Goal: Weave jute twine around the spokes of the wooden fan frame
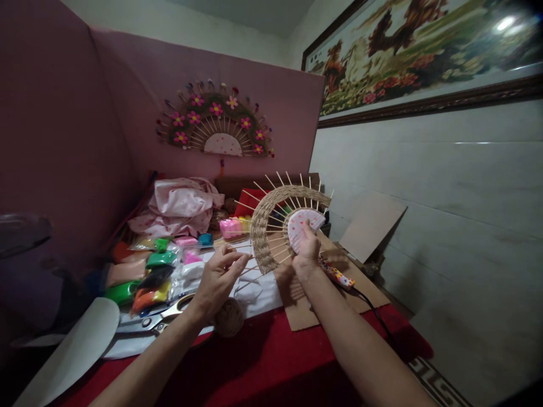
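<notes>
My right hand (307, 254) grips a half-round woven fan (265, 226) by its pale fabric base with red dots (302, 223), thumb on the front. Thin wooden sticks radiate from the base through a band of woven tan cord, their tips sticking out past it. Beside the fan's lower left end, the thumb and fingers of my left hand (220, 277) are pinched together near the stick tips. Whatever is between them is too thin to make out. A ball of tan cord (229, 317) lies below my left wrist, partly hidden by it.
Large scissors (146, 323) and bags of coloured clay (161, 260) lie left. Pink fabric (182, 203) is heaped behind. A patterned glue gun with a black cable (339, 276) rests on cardboard (303, 316) at right. A flower-decorated fan (216, 116) hangs on the pink panel.
</notes>
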`<state>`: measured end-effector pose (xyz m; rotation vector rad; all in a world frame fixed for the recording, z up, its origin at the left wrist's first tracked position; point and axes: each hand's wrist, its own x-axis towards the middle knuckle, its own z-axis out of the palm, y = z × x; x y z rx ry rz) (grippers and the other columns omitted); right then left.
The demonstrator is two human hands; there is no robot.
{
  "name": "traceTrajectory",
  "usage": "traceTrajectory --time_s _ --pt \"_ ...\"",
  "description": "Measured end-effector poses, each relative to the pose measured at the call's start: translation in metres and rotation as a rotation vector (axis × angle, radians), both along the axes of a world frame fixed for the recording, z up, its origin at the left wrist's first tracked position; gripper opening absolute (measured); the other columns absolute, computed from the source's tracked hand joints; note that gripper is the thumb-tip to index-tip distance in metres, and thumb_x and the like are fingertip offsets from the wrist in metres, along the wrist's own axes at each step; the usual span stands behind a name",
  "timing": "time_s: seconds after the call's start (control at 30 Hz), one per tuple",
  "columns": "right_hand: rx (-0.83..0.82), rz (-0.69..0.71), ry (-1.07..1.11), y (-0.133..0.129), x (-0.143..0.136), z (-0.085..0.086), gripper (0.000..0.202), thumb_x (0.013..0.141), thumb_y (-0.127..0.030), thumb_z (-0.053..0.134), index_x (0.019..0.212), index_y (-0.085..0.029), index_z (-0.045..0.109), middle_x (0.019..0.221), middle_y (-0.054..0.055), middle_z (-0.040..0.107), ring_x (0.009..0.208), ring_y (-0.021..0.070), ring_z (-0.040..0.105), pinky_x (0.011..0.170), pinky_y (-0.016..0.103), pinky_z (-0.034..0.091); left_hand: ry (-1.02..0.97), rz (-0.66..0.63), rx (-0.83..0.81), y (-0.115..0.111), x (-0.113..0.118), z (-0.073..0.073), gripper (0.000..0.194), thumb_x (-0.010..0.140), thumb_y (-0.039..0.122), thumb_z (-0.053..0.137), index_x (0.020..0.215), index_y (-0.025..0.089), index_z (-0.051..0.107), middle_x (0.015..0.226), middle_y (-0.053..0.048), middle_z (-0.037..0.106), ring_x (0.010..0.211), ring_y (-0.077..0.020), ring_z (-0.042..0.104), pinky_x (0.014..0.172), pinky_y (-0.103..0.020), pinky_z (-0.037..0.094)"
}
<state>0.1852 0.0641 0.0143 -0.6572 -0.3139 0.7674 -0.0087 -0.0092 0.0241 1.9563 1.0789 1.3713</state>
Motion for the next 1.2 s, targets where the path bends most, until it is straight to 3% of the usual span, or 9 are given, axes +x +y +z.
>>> traceTrajectory --time_s 0.3,0.43,0.7,0.9,1.03,1.2 --pt "0.013 -0.003 0.060 -0.001 0.001 0.004 0.036 0.066 -0.030 0.067 0.095 -0.009 0.062 0.093 0.006 0.066 0.074 0.0117 0.063 0.067 0.023 0.053 0.036 0.106 0.187 0.003 -0.002 -0.011 0.012 0.074 0.030 0.061 0.080 0.023 0.070 0.083 -0.002 0.050 0.073 -0.0126 0.050 0.060 -0.023 0.040" --pt "-0.003 -0.032 0.072 -0.002 0.001 0.006 0.035 0.066 -0.031 0.067 0.093 -0.010 0.062 0.090 0.006 0.067 0.075 0.0127 0.063 0.067 0.024 0.054 0.175 0.256 0.271 0.001 -0.002 -0.011 0.014 0.075 0.033 0.059 0.077 0.023 0.069 0.088 -0.002 0.052 0.070 -0.0112 0.051 0.058 -0.022 0.038" --pt "-0.008 -0.094 0.067 0.004 0.007 0.006 0.037 0.067 -0.031 0.066 0.096 -0.009 0.061 0.093 0.007 0.066 0.079 0.0143 0.064 0.074 0.028 0.054 0.450 0.473 0.354 -0.004 -0.003 -0.007 0.022 0.079 0.038 0.053 0.080 0.025 0.070 0.074 -0.001 0.055 0.061 -0.0116 0.049 0.052 -0.023 0.029" --pt "-0.023 -0.109 0.156 0.008 0.014 0.007 0.036 0.071 -0.029 0.063 0.099 -0.009 0.059 0.099 0.007 0.065 0.084 0.0133 0.063 0.079 0.027 0.052 0.329 0.289 0.318 -0.009 -0.002 0.001 0.024 0.081 0.034 0.051 0.076 0.018 0.069 0.067 -0.003 0.057 0.066 -0.0139 0.051 0.062 -0.024 0.035" --pt "-0.021 -0.087 0.163 0.008 0.017 0.008 0.033 0.072 -0.028 0.061 0.099 -0.008 0.059 0.098 0.007 0.065 0.083 0.0132 0.063 0.078 0.027 0.052 0.126 0.149 0.144 -0.012 -0.004 0.011 0.027 0.082 0.032 0.048 0.079 0.016 0.069 0.072 -0.004 0.063 0.069 -0.0146 0.054 0.063 -0.024 0.039" --pt "-0.006 -0.072 0.176 0.005 0.019 0.012 0.030 0.074 -0.026 0.059 0.100 -0.010 0.059 0.092 0.005 0.066 0.078 0.0114 0.063 0.074 0.025 0.053 -0.058 0.087 -0.021 -0.005 -0.010 0.013 0.023 0.074 0.023 0.052 0.085 0.016 0.071 0.086 -0.005 0.070 0.084 -0.0193 0.059 0.070 -0.026 0.044"
